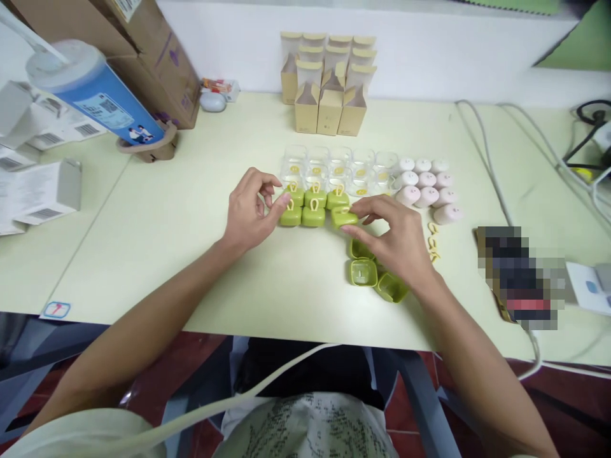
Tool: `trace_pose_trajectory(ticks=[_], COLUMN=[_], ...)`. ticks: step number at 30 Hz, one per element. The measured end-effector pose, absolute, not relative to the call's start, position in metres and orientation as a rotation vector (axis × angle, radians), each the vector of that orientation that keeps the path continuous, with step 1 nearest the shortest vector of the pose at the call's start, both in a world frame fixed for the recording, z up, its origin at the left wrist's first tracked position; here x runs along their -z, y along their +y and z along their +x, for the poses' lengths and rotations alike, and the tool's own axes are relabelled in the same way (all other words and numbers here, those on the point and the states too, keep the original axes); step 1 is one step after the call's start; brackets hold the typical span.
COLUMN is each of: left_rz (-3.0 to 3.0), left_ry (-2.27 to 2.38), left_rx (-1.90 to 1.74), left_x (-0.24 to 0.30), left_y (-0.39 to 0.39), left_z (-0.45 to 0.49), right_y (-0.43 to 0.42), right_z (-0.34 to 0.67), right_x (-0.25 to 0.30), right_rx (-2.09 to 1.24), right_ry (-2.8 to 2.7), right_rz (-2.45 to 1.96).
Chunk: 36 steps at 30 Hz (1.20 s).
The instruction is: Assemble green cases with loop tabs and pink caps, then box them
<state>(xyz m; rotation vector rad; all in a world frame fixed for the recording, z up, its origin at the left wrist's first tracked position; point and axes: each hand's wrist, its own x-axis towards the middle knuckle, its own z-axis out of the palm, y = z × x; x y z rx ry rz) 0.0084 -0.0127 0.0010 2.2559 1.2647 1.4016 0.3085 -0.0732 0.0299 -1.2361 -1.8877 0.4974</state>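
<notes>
My right hand point(394, 232) pinches a green cap point(344, 217) with a yellow loop on top, at the right end of the front row. Alongside it, more green caps point(314, 216) with upright yellow loops form two short rows. My left hand point(252, 210) is by the left end of these rows, thumb and index finger apart, the other fingers curled. Its thumb tip overlaps the leftmost caps; I cannot tell whether it touches them. Several green caps lie hollow side up point(363, 273) below my right hand, partly hidden by it. Behind the rows stand clear containers point(339, 166) with yellow marks.
White and pale pink cylinders point(428, 196) stand at the right, with loose yellow loops point(433, 242) below. Open cardboard boxes point(329, 114) stand by the wall. A blue cup point(119, 105), white boxes point(42, 191) and a carton point(162, 63) are left; cables point(487, 140) and a blurred-out item point(515, 273) right.
</notes>
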Motion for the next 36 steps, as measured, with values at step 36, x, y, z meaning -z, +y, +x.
trace_pose_trajectory(ticks=[36], left_rz=[2.134], left_ry=[1.512], left_rx=[-1.34], left_x=[0.009], left_y=[-0.02], left_z=[0.02], right_y=[-0.069], right_z=[0.325], right_x=[-0.034], right_rx=[-0.488], right_ry=[-2.255], right_rz=[-1.354])
